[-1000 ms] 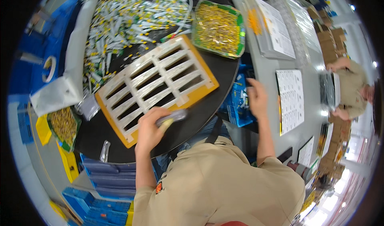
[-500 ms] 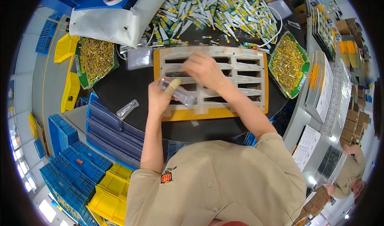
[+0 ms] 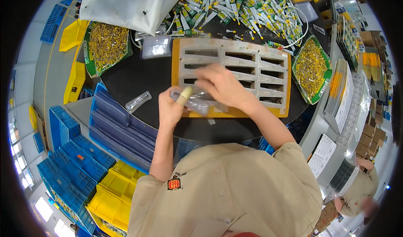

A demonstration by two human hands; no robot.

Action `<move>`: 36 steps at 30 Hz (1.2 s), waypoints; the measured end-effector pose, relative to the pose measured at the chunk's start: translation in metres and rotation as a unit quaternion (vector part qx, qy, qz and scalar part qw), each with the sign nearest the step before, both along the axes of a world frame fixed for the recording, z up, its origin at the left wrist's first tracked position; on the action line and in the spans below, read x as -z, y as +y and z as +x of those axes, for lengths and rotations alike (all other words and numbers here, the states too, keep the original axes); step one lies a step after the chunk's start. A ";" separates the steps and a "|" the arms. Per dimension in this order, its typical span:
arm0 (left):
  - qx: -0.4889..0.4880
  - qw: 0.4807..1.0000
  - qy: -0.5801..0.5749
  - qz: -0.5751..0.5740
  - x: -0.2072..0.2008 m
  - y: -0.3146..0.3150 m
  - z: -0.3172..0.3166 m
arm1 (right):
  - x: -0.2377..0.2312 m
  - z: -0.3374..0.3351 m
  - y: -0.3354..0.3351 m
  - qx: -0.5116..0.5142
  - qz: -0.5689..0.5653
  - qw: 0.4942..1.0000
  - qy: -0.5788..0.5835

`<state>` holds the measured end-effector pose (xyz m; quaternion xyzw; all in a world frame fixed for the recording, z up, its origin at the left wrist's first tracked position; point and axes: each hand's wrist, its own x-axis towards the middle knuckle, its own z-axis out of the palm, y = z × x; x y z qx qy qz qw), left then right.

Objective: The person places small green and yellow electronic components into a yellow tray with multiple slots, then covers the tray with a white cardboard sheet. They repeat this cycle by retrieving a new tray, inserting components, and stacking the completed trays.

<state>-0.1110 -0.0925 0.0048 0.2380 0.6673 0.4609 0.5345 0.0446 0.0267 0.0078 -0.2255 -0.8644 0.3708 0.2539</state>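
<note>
The stack of clear, elongated, thin plastic shells point(image 3: 199, 106) is in my left hand point(image 3: 171, 106), over the near left part of the pale slotted frame on a flat orange board point(image 3: 273, 112). Its long axis slants in the view: one end sits up and left in my grip, the other points down and to the right, toward the board's near edge. My left forearm comes almost straight up from the lower edge, and my fingers are closed around the shells; a pale yellow cover point(image 3: 185, 95) wraps one digit lying over them. My right forearm reaches in from the lower right, slanting up and left, with the hand point(image 3: 222, 85) back upward above the left and middle columns of slots. Its fingers are loosely curved and point left, close to the shells; they are blurred, so I cannot tell how far they are parted or whether they have hold of anything.

To my left, a single clear plastic shell point(image 3: 138, 102) lies tilted on the round-edged black tabletop point(image 3: 121, 78). A flat clear plastic pack point(image 3: 156, 47) lies just beside the board's far left corner. Green-edged bags full of small yellow-tipped pieces flank the board, one on the left point(image 3: 107, 46), one on the right point(image 3: 311, 71). Beyond the frame spreads a heap of white-and-green tubes with yellow caps point(image 3: 243, 10).
</note>
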 end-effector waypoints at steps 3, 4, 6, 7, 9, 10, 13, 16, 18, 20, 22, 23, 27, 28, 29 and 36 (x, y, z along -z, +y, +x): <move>0.048 0.998 -0.026 0.028 0.000 -0.012 0.005 | 0.002 0.002 -0.010 -0.005 0.056 0.993 -0.105; 0.070 0.996 -0.044 0.028 0.001 -0.016 0.005 | 0.003 0.002 -0.015 0.018 0.125 0.981 -0.147; 0.055 0.991 0.034 0.114 0.002 -0.022 0.010 | 0.005 0.005 -0.021 0.078 0.124 0.982 -0.120; 0.034 0.994 0.055 0.093 0.003 -0.024 0.010 | 0.005 0.008 -0.025 0.067 0.089 0.991 -0.070; 0.034 0.997 0.041 0.049 0.002 -0.028 0.011 | 0.006 0.013 -0.034 0.007 -0.056 0.998 -0.021; 0.054 0.998 0.009 0.033 0.000 -0.030 0.011 | 0.006 0.017 -0.037 -0.047 -0.064 0.994 -0.073; 0.156 0.986 -0.054 -0.009 -0.009 -0.039 0.015 | 0.007 0.018 -0.041 0.024 0.060 0.986 -0.152; 0.224 0.972 -0.055 0.036 -0.021 -0.043 0.020 | 0.010 0.012 -0.031 0.111 0.150 0.974 -0.127; 0.187 0.981 -0.006 0.043 -0.027 -0.034 0.019 | 0.014 0.006 -0.016 0.177 0.211 0.949 -0.157; 0.129 0.986 0.091 0.059 -0.027 -0.015 0.020 | 0.013 0.011 -0.004 0.125 0.156 0.967 -0.160; 0.122 0.961 0.226 0.098 -0.023 0.012 0.017 | 0.008 0.027 0.006 0.058 0.126 0.984 -0.110; 0.097 0.965 0.228 0.085 -0.020 0.026 0.020 | 0.004 0.039 0.008 0.066 0.043 0.997 0.008; 0.118 0.989 0.042 0.074 -0.009 0.061 0.046 | -0.007 0.071 0.042 0.020 -0.016 0.999 0.037; 0.174 0.980 0.031 0.087 -0.008 0.064 0.052 | -0.008 0.075 0.053 0.038 0.065 0.997 0.021; 0.212 0.967 0.053 0.130 -0.007 0.065 0.059 | -0.008 0.078 0.061 0.120 0.125 0.982 -0.072; 0.160 0.987 0.034 -0.012 -0.005 0.055 0.063 | -0.008 0.091 0.046 -0.085 -0.198 0.965 -0.150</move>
